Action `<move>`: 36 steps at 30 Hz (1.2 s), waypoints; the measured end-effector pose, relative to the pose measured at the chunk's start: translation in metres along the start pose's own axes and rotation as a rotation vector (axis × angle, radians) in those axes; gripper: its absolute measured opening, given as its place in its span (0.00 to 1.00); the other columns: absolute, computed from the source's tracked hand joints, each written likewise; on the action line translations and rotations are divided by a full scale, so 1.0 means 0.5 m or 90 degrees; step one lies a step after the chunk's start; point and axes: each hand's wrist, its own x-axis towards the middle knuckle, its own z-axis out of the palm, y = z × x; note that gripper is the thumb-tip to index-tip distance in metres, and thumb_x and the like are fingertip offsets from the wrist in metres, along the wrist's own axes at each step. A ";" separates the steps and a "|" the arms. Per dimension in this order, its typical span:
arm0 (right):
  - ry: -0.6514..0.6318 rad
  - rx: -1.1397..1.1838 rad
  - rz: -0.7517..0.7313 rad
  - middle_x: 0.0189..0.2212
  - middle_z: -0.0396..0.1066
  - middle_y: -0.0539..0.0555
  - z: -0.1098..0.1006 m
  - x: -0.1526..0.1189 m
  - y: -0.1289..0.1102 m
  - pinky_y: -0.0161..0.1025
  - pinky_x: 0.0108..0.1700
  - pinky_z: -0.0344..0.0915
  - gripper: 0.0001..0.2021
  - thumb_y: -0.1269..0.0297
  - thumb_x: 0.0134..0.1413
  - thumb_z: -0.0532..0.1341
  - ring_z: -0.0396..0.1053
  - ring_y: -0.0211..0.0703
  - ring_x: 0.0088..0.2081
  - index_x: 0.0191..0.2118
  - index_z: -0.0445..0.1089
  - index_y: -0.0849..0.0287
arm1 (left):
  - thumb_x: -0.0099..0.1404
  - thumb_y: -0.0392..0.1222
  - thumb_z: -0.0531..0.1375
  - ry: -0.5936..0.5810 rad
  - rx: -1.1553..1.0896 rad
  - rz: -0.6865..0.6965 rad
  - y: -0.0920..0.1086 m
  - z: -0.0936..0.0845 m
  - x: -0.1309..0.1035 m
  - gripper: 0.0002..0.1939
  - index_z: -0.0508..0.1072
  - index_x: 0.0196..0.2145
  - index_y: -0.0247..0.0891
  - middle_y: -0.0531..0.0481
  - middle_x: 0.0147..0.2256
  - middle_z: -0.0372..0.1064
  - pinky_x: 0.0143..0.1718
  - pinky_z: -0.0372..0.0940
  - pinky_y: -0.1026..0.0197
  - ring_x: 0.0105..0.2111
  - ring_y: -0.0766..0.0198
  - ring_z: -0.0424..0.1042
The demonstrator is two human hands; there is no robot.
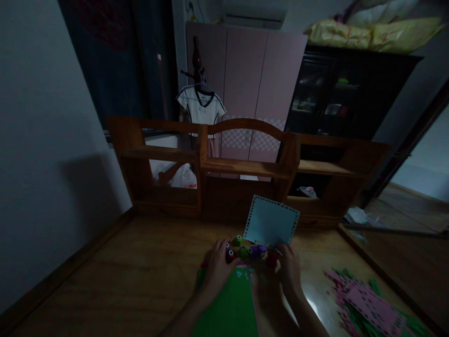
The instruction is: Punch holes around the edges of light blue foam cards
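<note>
My right hand (289, 264) pinches the lower right edge of a light-blue sheet (271, 220) with a row of holes along its borders, tilted up from the floor. My left hand (218, 256) is curled around a small red toy figure (230, 255) with big round eyes, with a purple one tucked beside it. Close by are green figures (243, 252), a purple one (258, 251) and a dark red one (272, 260). A green board (228, 304) with a pink edge lies under my left forearm, small light-blue bits at its far end.
Pink perforated sheets and green strips (372, 299) lie heaped on the wooden floor (157, 276) at the right. Ahead stands a low wooden shelf unit (245, 166). Behind it are a pink wardrobe (245, 75), a hanging white shirt (204, 110) and a dark cabinet (336, 93).
</note>
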 end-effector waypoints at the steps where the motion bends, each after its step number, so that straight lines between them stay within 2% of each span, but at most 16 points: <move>1: 0.001 -0.004 -0.001 0.27 0.70 0.53 -0.002 0.001 0.005 0.38 0.32 0.66 0.07 0.61 0.42 0.57 0.68 0.47 0.31 0.24 0.71 0.56 | 0.52 0.39 0.62 -0.002 0.001 -0.003 0.000 0.000 0.000 0.29 0.62 0.53 0.40 0.46 0.51 0.62 0.55 0.55 0.57 0.53 0.58 0.60; 12: -0.024 0.086 0.067 0.27 0.69 0.50 0.001 0.010 0.027 0.38 0.33 0.66 0.08 0.59 0.45 0.57 0.68 0.44 0.31 0.26 0.70 0.56 | 0.51 0.36 0.61 -0.001 0.012 0.008 -0.010 0.006 0.011 0.28 0.64 0.51 0.41 0.46 0.50 0.63 0.53 0.58 0.54 0.52 0.56 0.63; 17: -0.015 -0.041 -0.015 0.27 0.70 0.52 -0.007 0.011 0.023 0.39 0.34 0.65 0.05 0.64 0.36 0.61 0.68 0.48 0.33 0.24 0.72 0.55 | 0.50 0.33 0.60 -0.023 0.003 -0.009 -0.003 0.000 0.012 0.29 0.64 0.52 0.43 0.47 0.51 0.63 0.54 0.57 0.53 0.53 0.55 0.62; 24: 0.007 -0.041 -0.032 0.27 0.71 0.51 -0.009 0.014 0.017 0.39 0.33 0.66 0.07 0.65 0.32 0.64 0.69 0.47 0.32 0.26 0.72 0.56 | 0.50 0.32 0.60 -0.017 -0.012 0.006 0.003 -0.006 0.011 0.29 0.64 0.52 0.42 0.48 0.49 0.63 0.52 0.59 0.58 0.51 0.59 0.63; 29: 0.029 0.047 0.055 0.25 0.72 0.52 -0.006 0.016 0.024 0.39 0.30 0.67 0.07 0.61 0.38 0.62 0.70 0.47 0.30 0.26 0.69 0.57 | 0.50 0.31 0.60 -0.021 -0.013 0.019 0.012 -0.012 0.011 0.29 0.64 0.52 0.44 0.50 0.48 0.62 0.52 0.59 0.60 0.49 0.61 0.64; 32: 0.022 0.126 0.118 0.22 0.71 0.52 0.002 0.012 0.013 0.38 0.27 0.67 0.08 0.58 0.40 0.61 0.70 0.45 0.26 0.26 0.67 0.57 | 0.50 0.32 0.61 -0.020 -0.015 0.022 0.015 -0.015 0.010 0.29 0.65 0.52 0.45 0.50 0.48 0.61 0.50 0.60 0.60 0.48 0.60 0.65; 36: 0.011 0.187 0.153 0.19 0.70 0.51 0.009 0.006 -0.009 0.38 0.26 0.68 0.09 0.57 0.40 0.60 0.70 0.44 0.23 0.25 0.66 0.57 | 0.50 0.32 0.61 -0.022 -0.023 0.024 0.015 -0.014 0.010 0.29 0.65 0.51 0.45 0.51 0.47 0.62 0.49 0.61 0.61 0.48 0.61 0.65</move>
